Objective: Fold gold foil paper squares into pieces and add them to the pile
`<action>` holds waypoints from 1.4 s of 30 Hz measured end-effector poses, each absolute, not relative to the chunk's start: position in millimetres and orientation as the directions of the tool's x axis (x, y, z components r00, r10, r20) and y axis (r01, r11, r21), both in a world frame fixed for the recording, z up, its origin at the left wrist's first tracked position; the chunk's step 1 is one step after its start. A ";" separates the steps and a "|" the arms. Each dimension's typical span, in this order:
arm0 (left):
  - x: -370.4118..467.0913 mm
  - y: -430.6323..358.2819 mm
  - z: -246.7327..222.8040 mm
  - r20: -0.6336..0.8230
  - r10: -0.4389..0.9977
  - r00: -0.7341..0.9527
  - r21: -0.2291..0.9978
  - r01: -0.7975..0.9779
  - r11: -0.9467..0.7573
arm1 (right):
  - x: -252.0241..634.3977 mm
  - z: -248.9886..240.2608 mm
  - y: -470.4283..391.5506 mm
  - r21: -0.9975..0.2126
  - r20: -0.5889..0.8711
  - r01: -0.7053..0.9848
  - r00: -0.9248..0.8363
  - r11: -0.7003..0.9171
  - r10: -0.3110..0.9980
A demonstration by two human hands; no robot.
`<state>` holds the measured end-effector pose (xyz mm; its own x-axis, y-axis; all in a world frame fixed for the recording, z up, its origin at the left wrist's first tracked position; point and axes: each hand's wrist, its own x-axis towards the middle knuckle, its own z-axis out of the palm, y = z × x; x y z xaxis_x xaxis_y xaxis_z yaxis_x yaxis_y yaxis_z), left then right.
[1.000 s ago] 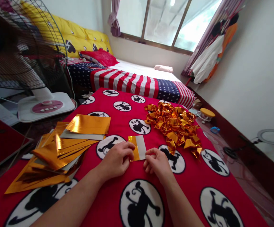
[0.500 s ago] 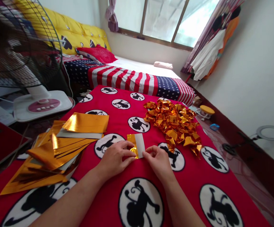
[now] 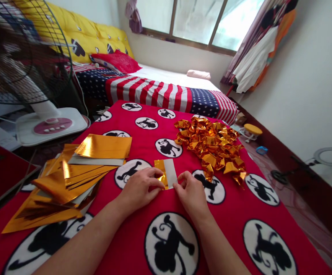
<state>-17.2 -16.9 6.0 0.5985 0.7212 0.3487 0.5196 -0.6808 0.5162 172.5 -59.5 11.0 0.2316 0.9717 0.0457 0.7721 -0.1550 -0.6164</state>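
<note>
A small piece of gold foil paper [image 3: 170,172] lies flat on the red cloth, partly folded, with a gold strip on its left and its pale grey back on the right. My left hand [image 3: 140,188] presses the gold side, its thumb and fingers closed at the near left edge. At the near right corner, my right hand [image 3: 191,193] has thumb and forefinger pinched on the paper's edge. Left of my hands sits a pile of flat gold foil sheets [image 3: 103,147], some showing grey backs. A heap of folded gold foil pieces [image 3: 212,143] lies at the far right.
The red cloth [image 3: 223,236] with black monkey prints covers the table. A standing fan [image 3: 51,126] is at the left. Beyond the table are a bed [image 3: 151,89] and a window. A yellow stool [image 3: 252,129] and a ring light [image 3: 331,156] stand on the right.
The view has shifted slightly. My right hand's fingers have curled a little more at the paper's near right corner; my left hand stays on the gold side.
</note>
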 end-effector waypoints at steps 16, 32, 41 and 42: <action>-14.9 -5.2 7.6 0.309 0.780 0.544 0.577 0.545 -0.609 | 145.6 10.2 -78.2 -0.276 0.299 0.921 -0.191 0.276 0.935; -6.5 23.7 11.2 0.390 0.787 0.477 0.478 0.626 -0.616 | 140.0 10.9 -82.0 -0.296 0.302 0.928 -0.133 0.225 0.944; -32.7 6.3 14.2 0.344 0.625 0.701 0.575 0.369 -0.730 | 147.5 2.4 -77.0 -0.592 0.355 0.772 -0.010 0.232 0.935; -32.8 6.6 13.8 0.340 0.625 0.702 0.578 0.368 -0.728 | 148.3 2.0 -76.3 -0.617 0.357 0.751 0.001 0.234 0.934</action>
<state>-32.8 6.6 13.8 0.7025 0.6250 0.3404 0.3682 -0.7284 0.5777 148.3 -76.3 2.0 0.0014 0.9342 0.3567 0.7513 0.2344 -0.6170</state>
